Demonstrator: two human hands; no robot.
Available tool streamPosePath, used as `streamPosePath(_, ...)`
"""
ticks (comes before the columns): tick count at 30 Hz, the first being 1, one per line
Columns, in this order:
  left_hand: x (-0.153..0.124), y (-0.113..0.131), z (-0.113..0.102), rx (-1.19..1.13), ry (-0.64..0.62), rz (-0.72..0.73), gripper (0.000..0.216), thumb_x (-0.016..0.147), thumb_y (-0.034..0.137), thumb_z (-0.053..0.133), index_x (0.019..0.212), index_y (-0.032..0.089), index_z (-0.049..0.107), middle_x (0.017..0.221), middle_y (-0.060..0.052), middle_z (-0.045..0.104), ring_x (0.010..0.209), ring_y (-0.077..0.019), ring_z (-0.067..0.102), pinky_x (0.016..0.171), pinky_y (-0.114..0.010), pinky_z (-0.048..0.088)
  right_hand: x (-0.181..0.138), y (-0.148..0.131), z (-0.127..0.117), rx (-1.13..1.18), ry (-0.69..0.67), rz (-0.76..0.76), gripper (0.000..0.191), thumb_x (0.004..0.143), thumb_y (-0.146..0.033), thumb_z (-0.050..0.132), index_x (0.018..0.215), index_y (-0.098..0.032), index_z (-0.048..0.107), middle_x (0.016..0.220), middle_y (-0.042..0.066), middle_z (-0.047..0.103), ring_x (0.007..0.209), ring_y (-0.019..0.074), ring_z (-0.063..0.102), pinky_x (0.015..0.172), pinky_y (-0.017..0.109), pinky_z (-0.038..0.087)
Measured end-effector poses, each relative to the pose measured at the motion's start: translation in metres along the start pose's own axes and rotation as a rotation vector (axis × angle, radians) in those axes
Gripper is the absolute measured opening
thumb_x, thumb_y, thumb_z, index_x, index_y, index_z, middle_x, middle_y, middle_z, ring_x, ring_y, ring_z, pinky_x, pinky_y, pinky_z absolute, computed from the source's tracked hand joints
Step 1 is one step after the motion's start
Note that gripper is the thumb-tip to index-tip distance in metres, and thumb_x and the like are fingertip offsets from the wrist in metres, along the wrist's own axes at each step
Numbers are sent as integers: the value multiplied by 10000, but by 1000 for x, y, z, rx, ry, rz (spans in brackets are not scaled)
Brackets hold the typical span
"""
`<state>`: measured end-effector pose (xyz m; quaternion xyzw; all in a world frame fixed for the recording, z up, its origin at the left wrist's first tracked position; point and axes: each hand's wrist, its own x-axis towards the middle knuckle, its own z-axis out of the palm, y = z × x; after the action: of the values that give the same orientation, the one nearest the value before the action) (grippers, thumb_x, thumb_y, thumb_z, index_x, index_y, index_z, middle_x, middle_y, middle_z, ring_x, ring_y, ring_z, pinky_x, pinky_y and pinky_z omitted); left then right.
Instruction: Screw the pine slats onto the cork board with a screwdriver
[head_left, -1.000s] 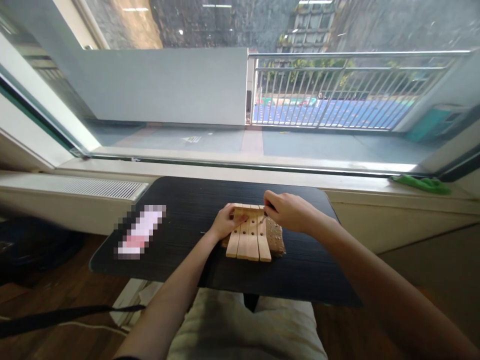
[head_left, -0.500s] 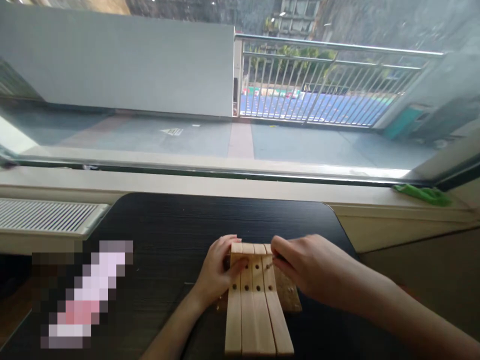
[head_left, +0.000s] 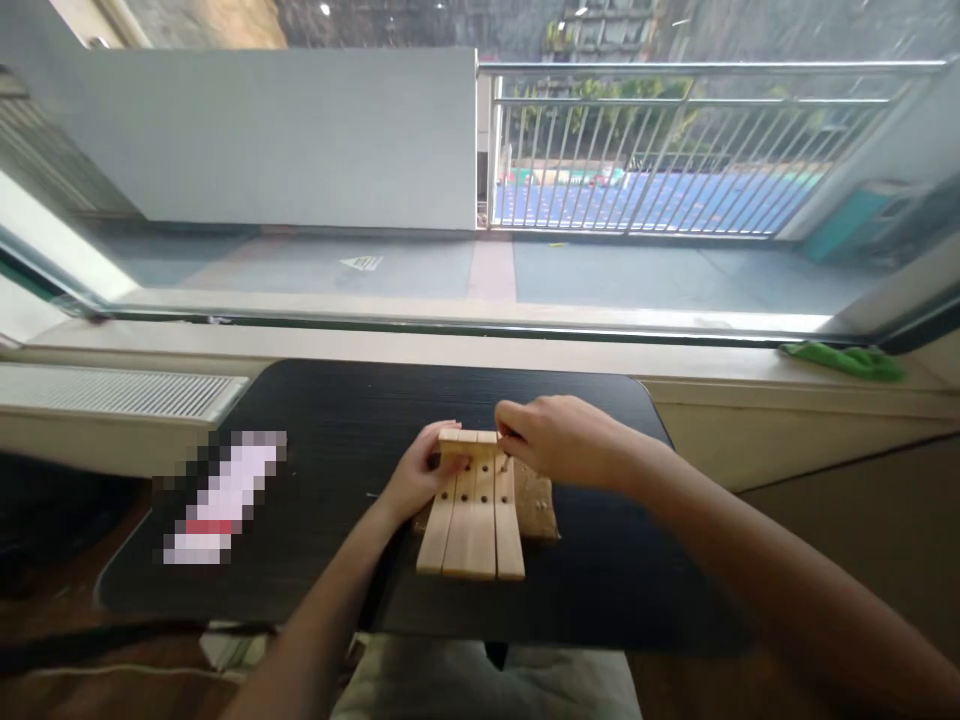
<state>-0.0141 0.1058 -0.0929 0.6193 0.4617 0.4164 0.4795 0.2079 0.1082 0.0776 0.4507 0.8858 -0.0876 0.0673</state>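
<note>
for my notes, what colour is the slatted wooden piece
The slatted piece is pale tan, as the head view shows.

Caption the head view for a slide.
Left hand holding wooden slats, right hand gripping a tool at the rightmost, black table below.

– Left of the slatted board (head_left: pixel 471 545)?
– At its left edge, the left hand (head_left: pixel 420 475); farther left on the table (head_left: pixel 622 570), a blurred-out item (head_left: pixel 229 495); past that, left and behind, a radiator (head_left: pixel 150 392).
– Right?
– Over its far right corner, the right hand (head_left: pixel 559 440).
– Under?
– A pad (head_left: pixel 536 510), jutting out rightward, then the table.
– Behind?
– Past the table, a windowsill (head_left: pixel 525 350), with a cloth (head_left: pixel 844 360) well to the right; farther back, rightward, a railing (head_left: pixel 630 150).
</note>
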Motion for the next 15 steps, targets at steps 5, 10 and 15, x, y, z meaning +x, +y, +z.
streamPosePath(5, 9, 1, 2, -4, 40, -24, 617, 708, 540, 765, 1174, 173, 596, 1079, -82, 665, 1050, -255, 623, 879, -367, 535, -4, -9, 4, 45, 26, 50, 267, 967, -364, 421, 1071, -190, 595, 936, 112, 734, 785, 234, 662, 582, 303, 297)
streamPosePath(10, 14, -2, 5, 18, 46, 23, 426, 731, 510, 745, 974, 178, 632, 910, -40, 657, 899, -221, 637, 776, -336, 538, -9, -20, 6, 22, 35, 129, 281, 951, -300, 395, 1134, -168, 562, 986, 152, 729, 820, 255, 674, 619, 315, 346)
streamPosePath(15, 18, -2, 5, 58, 56, 52, 324, 733, 439, 754, 896, 176, 658, 860, -37, 646, 878, -218, 620, 764, -326, 527, -8, -25, 6, 18, 27, 148, 273, 958, -268, 379, 1150, -167, 545, 985, 152, 729, 820, 250, 677, 626, 313, 353)
